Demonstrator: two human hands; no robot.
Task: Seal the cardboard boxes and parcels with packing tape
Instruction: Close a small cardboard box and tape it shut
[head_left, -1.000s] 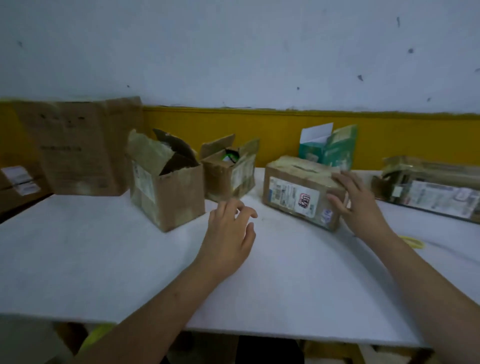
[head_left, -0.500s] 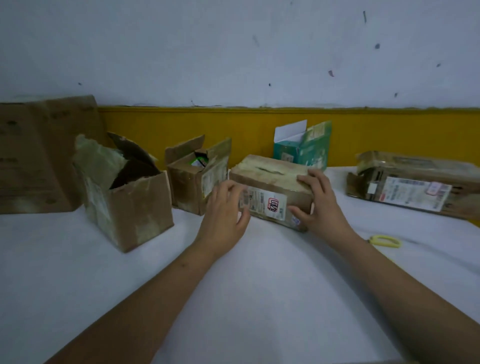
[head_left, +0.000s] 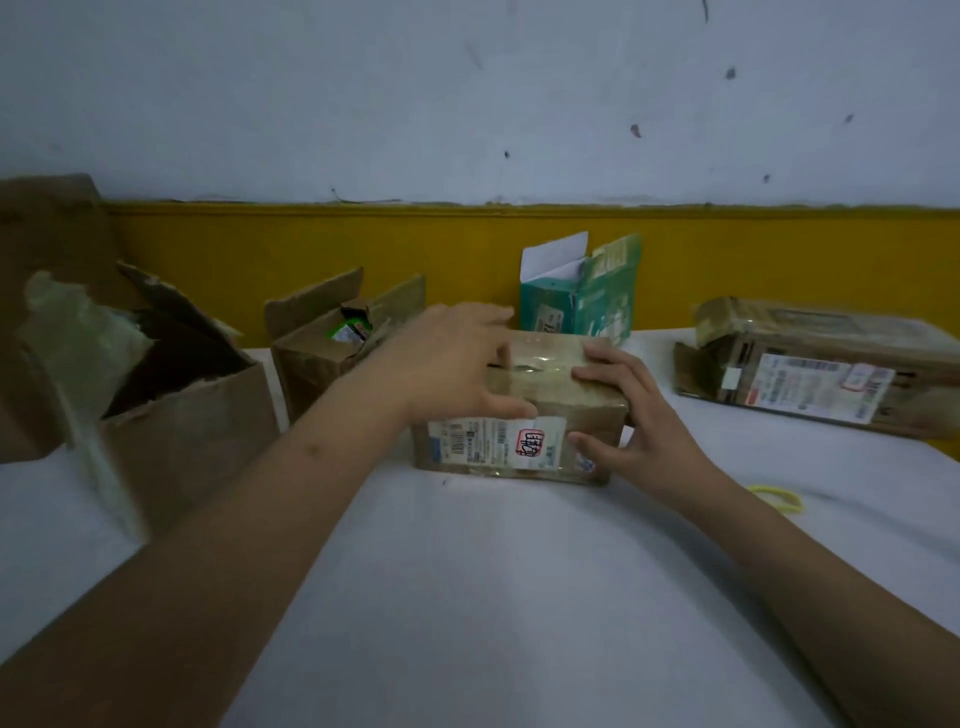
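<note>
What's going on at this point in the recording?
A person has both hands on a labelled cardboard parcel on the white table: the left hand reaches over its top, thumb on the front face, and the right hand clasps its right end. Its top looks already taped. A large open box and a smaller open box stand to its left, and a long parcel lies to the right. No tape roll is in view.

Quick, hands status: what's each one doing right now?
Left hand: grips the labelled box, left end.
Right hand: grips the same box, right end.
</note>
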